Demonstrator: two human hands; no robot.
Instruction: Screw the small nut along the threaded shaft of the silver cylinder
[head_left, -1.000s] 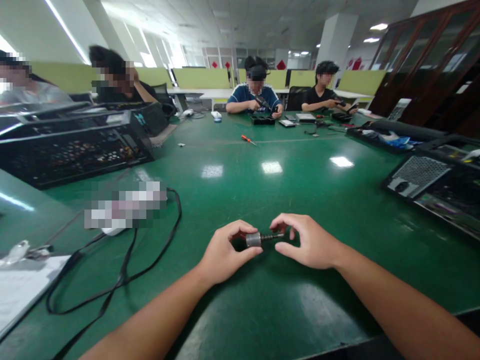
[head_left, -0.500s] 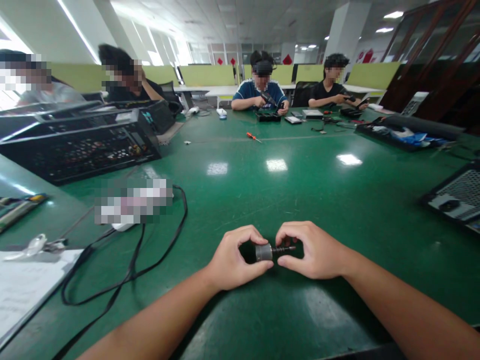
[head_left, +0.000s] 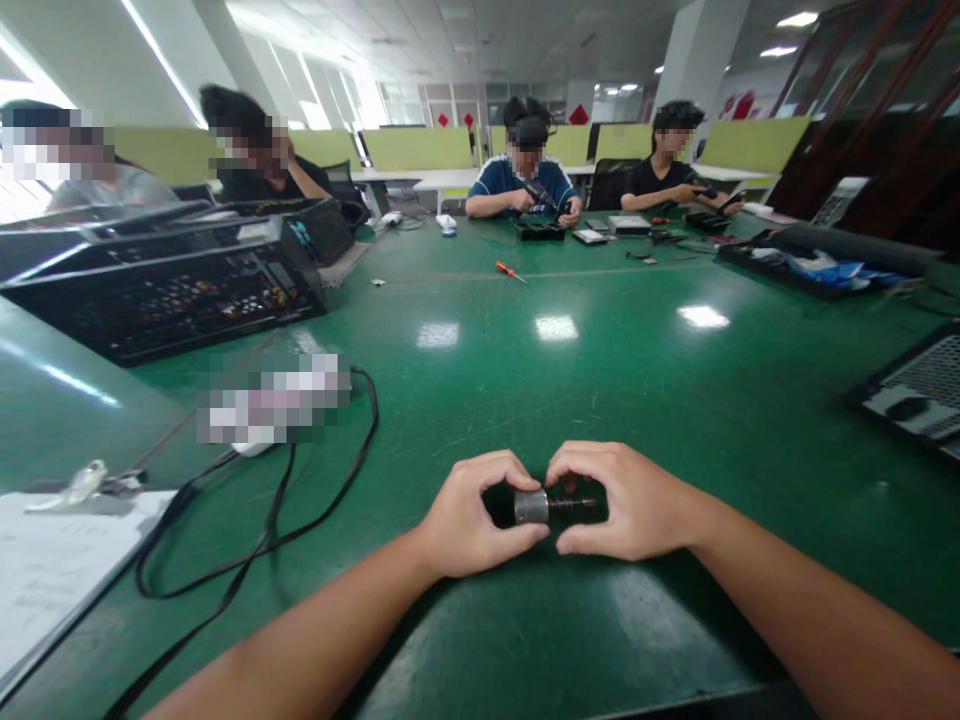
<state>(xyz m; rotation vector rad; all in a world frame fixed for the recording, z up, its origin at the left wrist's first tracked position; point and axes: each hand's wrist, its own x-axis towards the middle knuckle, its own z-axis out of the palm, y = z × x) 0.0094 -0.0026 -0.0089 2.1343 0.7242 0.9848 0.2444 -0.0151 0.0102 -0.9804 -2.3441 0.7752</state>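
Note:
My left hand pinches a short grey metal cylinder between thumb and fingertips. A thin dark shaft, ringed by what looks like a coil spring, sticks out of the cylinder to the right. Around that shaft curves my right hand, its thumb and fingers apart with a gap on either side of the shaft. The right fingertips are close to the cylinder's right end; whether they touch it I cannot tell. Both hands are low over the green table.
Left of my hands lie a blurred-out power strip with a black cable and a clipboard. A computer case stands farther left. An orange screwdriver lies mid-table. At the right edge is a mesh panel. Several people sit across the table.
My right thumb and fingers have spread away from the shaft. The left hand keeps the cylinder in nearly the same place. The view has shifted slightly.

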